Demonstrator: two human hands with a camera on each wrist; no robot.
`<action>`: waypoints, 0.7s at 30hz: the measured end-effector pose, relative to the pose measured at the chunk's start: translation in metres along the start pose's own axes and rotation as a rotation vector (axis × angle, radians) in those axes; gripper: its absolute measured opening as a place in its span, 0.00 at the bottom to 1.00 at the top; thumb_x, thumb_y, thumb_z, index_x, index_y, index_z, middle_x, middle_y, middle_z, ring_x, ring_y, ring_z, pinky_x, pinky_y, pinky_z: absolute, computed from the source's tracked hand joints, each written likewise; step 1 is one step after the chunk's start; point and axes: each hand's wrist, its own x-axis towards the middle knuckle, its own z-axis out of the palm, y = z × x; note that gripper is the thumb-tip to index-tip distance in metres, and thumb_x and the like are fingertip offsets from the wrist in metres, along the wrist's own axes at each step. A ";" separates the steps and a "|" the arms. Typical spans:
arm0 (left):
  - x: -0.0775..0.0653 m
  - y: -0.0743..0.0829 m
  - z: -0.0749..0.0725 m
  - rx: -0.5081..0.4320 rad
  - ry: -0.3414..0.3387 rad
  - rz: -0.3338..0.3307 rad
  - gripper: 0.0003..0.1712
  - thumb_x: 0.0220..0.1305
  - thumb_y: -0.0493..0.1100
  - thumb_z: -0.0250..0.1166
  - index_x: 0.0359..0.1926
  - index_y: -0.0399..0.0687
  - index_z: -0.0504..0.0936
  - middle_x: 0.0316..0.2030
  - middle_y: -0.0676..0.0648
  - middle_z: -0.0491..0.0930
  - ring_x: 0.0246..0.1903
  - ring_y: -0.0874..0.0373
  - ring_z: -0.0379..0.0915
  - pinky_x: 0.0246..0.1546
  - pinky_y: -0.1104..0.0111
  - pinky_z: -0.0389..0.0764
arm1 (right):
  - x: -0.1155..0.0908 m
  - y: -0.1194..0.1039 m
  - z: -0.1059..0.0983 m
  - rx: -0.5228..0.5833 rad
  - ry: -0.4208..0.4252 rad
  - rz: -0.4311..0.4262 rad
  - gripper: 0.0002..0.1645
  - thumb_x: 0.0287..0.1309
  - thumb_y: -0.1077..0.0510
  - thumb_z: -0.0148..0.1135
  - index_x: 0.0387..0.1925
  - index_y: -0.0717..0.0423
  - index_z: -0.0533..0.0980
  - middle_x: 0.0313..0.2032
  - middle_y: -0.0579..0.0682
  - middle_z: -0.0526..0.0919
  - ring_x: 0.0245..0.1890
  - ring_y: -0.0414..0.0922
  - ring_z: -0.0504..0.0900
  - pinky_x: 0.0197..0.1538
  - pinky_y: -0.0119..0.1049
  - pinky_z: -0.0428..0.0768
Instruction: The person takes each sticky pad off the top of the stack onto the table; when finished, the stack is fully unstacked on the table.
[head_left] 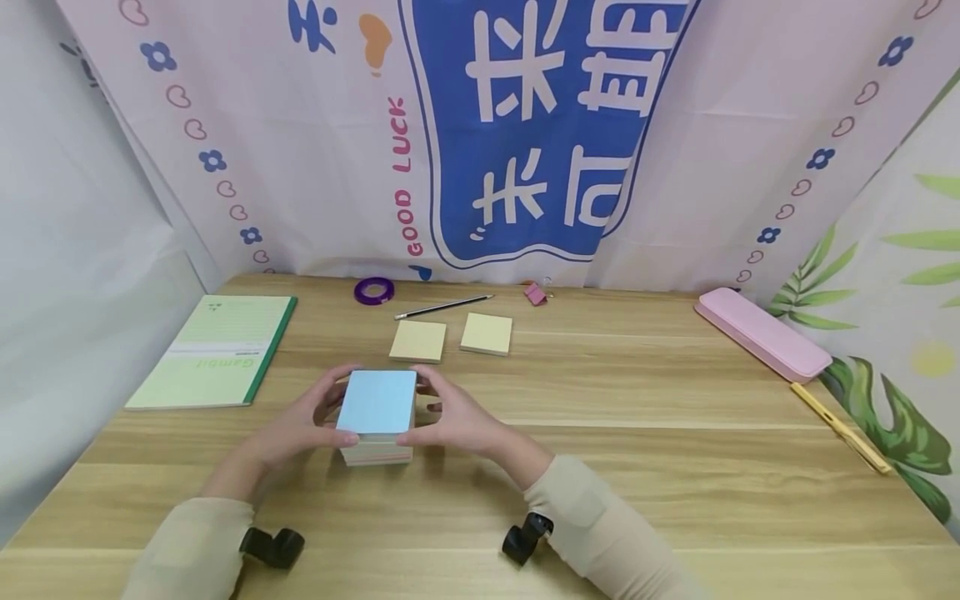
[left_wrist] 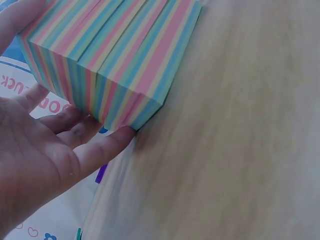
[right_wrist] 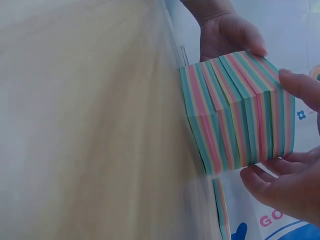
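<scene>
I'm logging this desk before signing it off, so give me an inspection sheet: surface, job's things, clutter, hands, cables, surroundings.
Surface: wood-grain table.
Job's things: thick paper stack, blue on top, with striped sides.
Clutter: yellow pads, pencil, purple tape roll and pink clip beyond the stack; notebook at left; pink case and slim yellow tool at right.
Hands: left hand and right hand grip the stack from opposite sides; black device at each wrist.
Cables: nothing seen.
Surroundings: printed cloth behind the table; leaf-patterned cloth at right.
</scene>
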 end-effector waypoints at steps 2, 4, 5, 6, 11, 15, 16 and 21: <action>0.000 -0.001 0.000 0.014 0.001 0.003 0.50 0.43 0.38 0.66 0.64 0.51 0.47 0.61 0.34 0.47 0.59 0.39 0.41 0.54 0.44 0.42 | -0.001 0.001 -0.002 -0.005 0.006 -0.002 0.51 0.38 0.58 0.69 0.62 0.55 0.50 0.55 0.50 0.63 0.55 0.48 0.62 0.53 0.35 0.64; 0.001 -0.002 0.000 0.029 0.003 0.007 0.51 0.43 0.38 0.67 0.64 0.48 0.45 0.61 0.34 0.46 0.59 0.39 0.40 0.55 0.46 0.41 | -0.003 0.001 -0.003 -0.006 0.009 -0.010 0.51 0.38 0.59 0.69 0.62 0.57 0.50 0.55 0.51 0.63 0.54 0.48 0.63 0.54 0.34 0.64; 0.001 -0.002 0.000 0.040 0.008 0.010 0.52 0.42 0.38 0.67 0.64 0.46 0.44 0.61 0.33 0.46 0.59 0.39 0.40 0.55 0.46 0.41 | -0.003 0.001 -0.004 -0.003 0.009 -0.011 0.52 0.38 0.60 0.69 0.62 0.58 0.50 0.55 0.52 0.63 0.54 0.47 0.64 0.54 0.33 0.63; 0.001 -0.003 0.000 0.048 0.011 0.009 0.52 0.42 0.39 0.67 0.64 0.45 0.44 0.61 0.33 0.46 0.59 0.39 0.39 0.55 0.46 0.41 | -0.004 0.001 -0.005 -0.003 0.009 -0.012 0.52 0.37 0.60 0.69 0.62 0.59 0.50 0.55 0.52 0.63 0.54 0.47 0.64 0.54 0.33 0.63; -0.001 -0.003 -0.002 0.084 0.019 0.004 0.53 0.42 0.39 0.68 0.64 0.43 0.43 0.60 0.32 0.47 0.59 0.39 0.40 0.55 0.47 0.41 | -0.004 -0.004 -0.002 -0.028 -0.009 0.005 0.54 0.39 0.58 0.69 0.63 0.55 0.45 0.55 0.52 0.61 0.53 0.46 0.64 0.54 0.33 0.63; -0.001 -0.003 -0.002 0.106 0.022 -0.011 0.52 0.42 0.41 0.68 0.64 0.45 0.44 0.61 0.32 0.47 0.59 0.39 0.40 0.55 0.47 0.42 | -0.003 -0.005 0.003 -0.079 0.017 -0.005 0.55 0.38 0.56 0.69 0.63 0.53 0.45 0.53 0.52 0.63 0.51 0.45 0.66 0.52 0.34 0.66; 0.000 -0.003 -0.002 0.107 0.021 -0.016 0.52 0.43 0.41 0.68 0.64 0.46 0.45 0.61 0.33 0.47 0.59 0.39 0.40 0.56 0.47 0.42 | -0.002 -0.004 0.004 -0.084 0.030 -0.010 0.55 0.38 0.56 0.70 0.63 0.53 0.46 0.52 0.52 0.64 0.50 0.45 0.67 0.51 0.34 0.66; 0.000 -0.004 -0.001 0.099 0.007 0.006 0.49 0.43 0.40 0.68 0.63 0.50 0.48 0.61 0.34 0.48 0.59 0.40 0.42 0.55 0.48 0.45 | -0.006 -0.002 -0.001 -0.021 0.054 -0.001 0.52 0.38 0.59 0.69 0.62 0.50 0.49 0.49 0.51 0.67 0.46 0.44 0.70 0.49 0.33 0.68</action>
